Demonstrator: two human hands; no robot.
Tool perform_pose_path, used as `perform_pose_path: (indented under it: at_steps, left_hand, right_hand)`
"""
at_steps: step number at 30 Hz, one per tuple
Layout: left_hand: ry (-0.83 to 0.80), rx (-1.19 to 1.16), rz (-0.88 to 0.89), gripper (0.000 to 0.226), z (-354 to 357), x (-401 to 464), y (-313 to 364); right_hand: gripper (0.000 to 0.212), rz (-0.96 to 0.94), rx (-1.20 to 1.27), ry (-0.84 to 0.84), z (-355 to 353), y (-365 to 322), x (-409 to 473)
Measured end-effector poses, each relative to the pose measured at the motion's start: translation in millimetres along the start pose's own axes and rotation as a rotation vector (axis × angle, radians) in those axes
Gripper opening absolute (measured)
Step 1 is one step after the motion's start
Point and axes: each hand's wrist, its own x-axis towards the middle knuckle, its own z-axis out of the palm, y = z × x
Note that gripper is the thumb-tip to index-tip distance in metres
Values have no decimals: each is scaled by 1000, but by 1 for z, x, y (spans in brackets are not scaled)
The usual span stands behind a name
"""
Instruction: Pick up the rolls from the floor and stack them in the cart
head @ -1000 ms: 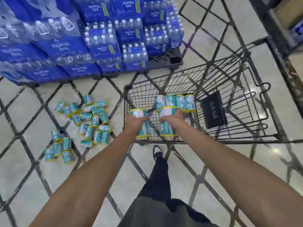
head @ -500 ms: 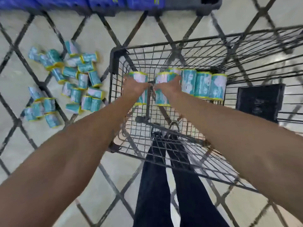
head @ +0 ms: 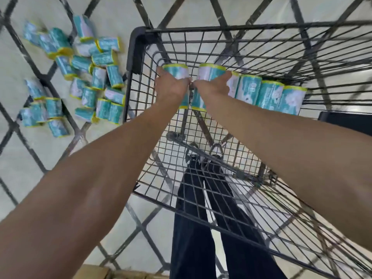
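Both hands have pushed deeper into the cart (head: 138,47) since a second ago, and the view has tipped further down, so the pallet of water bottles seen earlier is out of sight. Left hand (head: 171,88) has its fingers curled round a teal and yellow roll (head: 177,71), and right hand (head: 211,86) grips a second roll (head: 211,72); each holds its roll upright near the basket's far left corner, just left of the row of rolls (head: 269,97) already standing along the far wall. To finish well, I judge each roll should be lowered until its base sits flat on the wire floor, snug against the row, before the fingers let go; a tilted release could topple the neighbours. Many loose rolls (head: 90,77) lie scattered on the floor to the left of the cart, so the task looks far from done. Pale floor tiles (head: 24,162) are crossed by dark diagonal lines, and the person's dark trousers (head: 193,228) show through the mesh.
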Motion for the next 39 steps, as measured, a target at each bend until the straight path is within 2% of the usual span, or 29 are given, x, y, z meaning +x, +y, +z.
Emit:
perform_pose_path:
  at_steps: [5,9,15,19,24,30,34,39]
  left_hand:
    - [25,177,138,72,0,-4,1]
    - [61,265,285,46,0,-2,0]
    - [72,329,410,47,-6,-15,-3]
    - [45,403,470,42,-31,-52,-2]
    - [54,557,536,41,-113,-138,8]
    - [204,649,575,43,-240,-231,6]
    - [333,664,578,42,-314,-267,-17]
    - [366,556,553,44,-387,-294,-105]
  right_hand:
    - [90,-19,-138,52,-4,7,0]
    - [78,-105,-219,49,-10,18,1]
    - [72,-173,-245,11,-14,38,-3]
    - [67,-262,-306,-7,-39,39,-35]
    - [58,-488,-517,-58,-101,8,-130]
    - [52,-851,-855,25,-146,-47,-280]
    - [47,-1084,-955,80,-130,-60,-362]
    - [50,-1186,-984,57,-61,-41,-441]
